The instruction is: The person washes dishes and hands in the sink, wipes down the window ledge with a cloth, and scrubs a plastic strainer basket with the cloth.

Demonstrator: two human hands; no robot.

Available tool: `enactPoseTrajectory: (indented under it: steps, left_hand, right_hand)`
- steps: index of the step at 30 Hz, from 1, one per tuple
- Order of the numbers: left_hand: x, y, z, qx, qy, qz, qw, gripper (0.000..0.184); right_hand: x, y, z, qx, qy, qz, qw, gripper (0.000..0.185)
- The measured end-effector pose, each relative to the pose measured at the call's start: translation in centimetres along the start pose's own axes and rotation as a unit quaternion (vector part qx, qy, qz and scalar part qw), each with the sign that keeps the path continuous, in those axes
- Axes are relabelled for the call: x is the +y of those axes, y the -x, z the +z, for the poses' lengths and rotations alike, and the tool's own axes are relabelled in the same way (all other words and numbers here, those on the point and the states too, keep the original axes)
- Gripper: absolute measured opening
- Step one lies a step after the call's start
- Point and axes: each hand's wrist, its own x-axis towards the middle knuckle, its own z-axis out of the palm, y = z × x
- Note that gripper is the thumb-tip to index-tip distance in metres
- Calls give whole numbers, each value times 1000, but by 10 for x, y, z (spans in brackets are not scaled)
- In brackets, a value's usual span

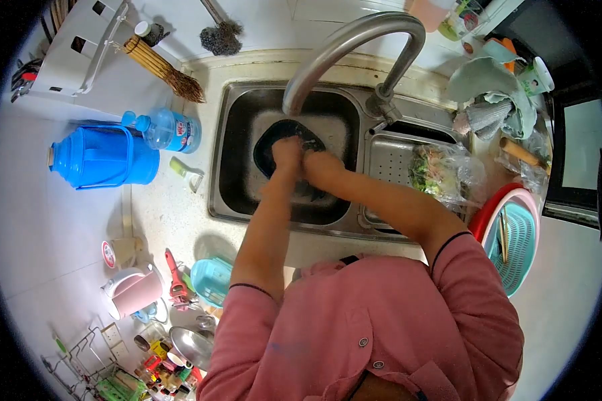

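Both hands are down in the left basin of the steel sink (220,170), at a dark, rounded vessel (266,144) that looks like a bowl or pan. My left hand (287,152) is over the middle of this vessel, with its fingers bent down and mostly hidden. Close beside it on the right, my right hand (321,167) reaches to the vessel's right side, its fingertips also out of sight. What either hand holds cannot be made out. The curved faucet (354,33) arches above the basin, its spout end just above the vessel.
Right of the basin, a bag of vegetables (441,170) lies on the perforated drainer (389,157). A blue jug (104,157), a water bottle (174,130) and a peeler (187,174) are at the left. Red scissors (176,277) and a turquoise basket (211,282) stand lower left; nested baskets (515,234) at the right.
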Motion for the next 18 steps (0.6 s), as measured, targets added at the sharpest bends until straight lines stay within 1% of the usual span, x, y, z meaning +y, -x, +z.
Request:
enactPoseTrajectory:
  steps: [1,3,5,6,7,8,9,10,11,12,13,14,16,17,18]
  left_hand:
    - [0,1,0,14,-79,2,997,24]
    - [-5,11,0,29,-138,-16,990,23]
    - [-13,33,1,-3,51,-39,998,26]
    - [-19,45,3,-22,144,-50,988,28]
    - [-1,70,1,-37,202,-73,976,32]
    - [24,98,-5,-51,259,-95,960,37]
    - [28,118,-12,-71,237,-26,969,41]
    - [28,137,-18,-92,212,43,972,45]
    - [28,149,-23,-112,186,112,970,49]
    - [28,157,-28,-107,98,219,965,49]
    - [30,163,-34,-100,9,323,941,49]
    - [32,167,-41,-90,-80,419,900,49]
    - [49,166,-58,-15,-168,568,806,49]
    - [60,164,-67,23,-209,633,745,49]
    - [66,162,-76,-5,-226,633,740,48]
  right_hand:
    - [-4,5,2,-4,26,45,999,25]
    - [-7,16,0,-6,41,41,998,28]
    - [-7,29,0,-16,39,55,998,32]
    - [-3,36,4,-25,27,73,997,33]
    - [0,42,6,-35,14,92,995,35]
    - [1,45,0,-58,-82,114,988,38]
    - [0,49,-12,-81,-175,136,972,41]
    - [-4,53,-24,-112,-302,173,931,43]
    - [-7,57,-36,-135,-417,220,871,46]
    - [-13,61,-48,-164,-555,275,768,48]
    - [-16,65,-54,-188,-674,321,638,50]
    - [-14,67,-51,-281,-743,300,528,49]
    - [-12,70,-43,-446,-820,236,271,49]
    - [-23,73,-47,-458,-830,208,243,48]
    - [-37,78,-52,-468,-838,180,215,46]
